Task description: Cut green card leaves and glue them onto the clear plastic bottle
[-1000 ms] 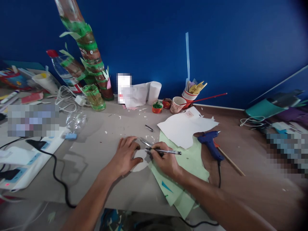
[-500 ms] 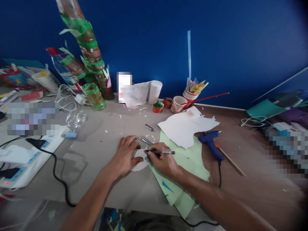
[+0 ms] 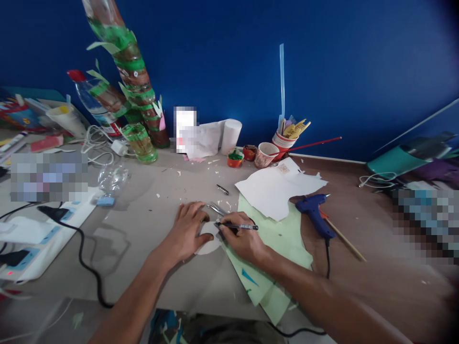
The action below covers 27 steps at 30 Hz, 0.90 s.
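A small rounded piece of white paper (image 3: 208,245) lies on the table under both hands. My left hand (image 3: 188,231) rests flat across its left side, fingers spread and thumb on the paper. Between the fingers of my right hand (image 3: 244,241) is a pen (image 3: 240,226), its tip touching the paper's upper right part. Just beyond the fingertips lies a slim metallic tool (image 3: 217,209), partly hidden by the right hand. A black pen cap (image 3: 223,189) sits farther back. Green paper sheets (image 3: 276,258) are beneath my right wrist, with a larger cut white sheet (image 3: 274,188) overlapping them.
A blue glue gun (image 3: 315,215) and a wooden stick (image 3: 346,240) lie to the right. Paper cups (image 3: 266,155) and small paint pots (image 3: 235,158) stand at the back. A painted bottle tower (image 3: 145,95) rises back left; a power strip (image 3: 46,260) is at left.
The pen in my right hand has tilted and shifted very slightly to the left, its tip still on the paper. My left hand stays in place.
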Available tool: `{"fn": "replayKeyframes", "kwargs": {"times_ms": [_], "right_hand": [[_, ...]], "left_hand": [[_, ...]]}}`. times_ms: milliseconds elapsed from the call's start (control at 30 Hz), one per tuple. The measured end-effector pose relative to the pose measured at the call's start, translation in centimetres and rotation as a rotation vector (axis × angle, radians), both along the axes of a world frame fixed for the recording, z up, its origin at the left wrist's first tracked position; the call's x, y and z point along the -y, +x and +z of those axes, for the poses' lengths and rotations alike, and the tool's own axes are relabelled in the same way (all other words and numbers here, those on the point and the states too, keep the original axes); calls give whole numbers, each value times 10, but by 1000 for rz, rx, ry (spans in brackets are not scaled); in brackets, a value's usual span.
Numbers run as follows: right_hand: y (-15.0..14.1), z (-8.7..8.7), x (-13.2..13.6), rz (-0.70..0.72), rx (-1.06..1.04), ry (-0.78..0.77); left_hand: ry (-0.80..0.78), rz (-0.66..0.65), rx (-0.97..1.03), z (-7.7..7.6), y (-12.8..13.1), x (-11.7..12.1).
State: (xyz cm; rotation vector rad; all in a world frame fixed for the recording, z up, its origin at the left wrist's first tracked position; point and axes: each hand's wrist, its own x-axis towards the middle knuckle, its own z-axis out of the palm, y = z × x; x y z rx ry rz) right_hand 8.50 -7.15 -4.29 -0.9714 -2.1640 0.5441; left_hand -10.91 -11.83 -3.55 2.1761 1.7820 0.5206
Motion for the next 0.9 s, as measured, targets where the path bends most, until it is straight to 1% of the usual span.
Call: {"fn": "replayKeyframes", "kwargs": {"times_ms": [467,900], "right_hand": [[1,2,0,11,-9,45],[1,5,1,30,-6,10]], "left_hand": [[-9,8,18,2,2,0],[18,-3,25,-1,0,0]]}}
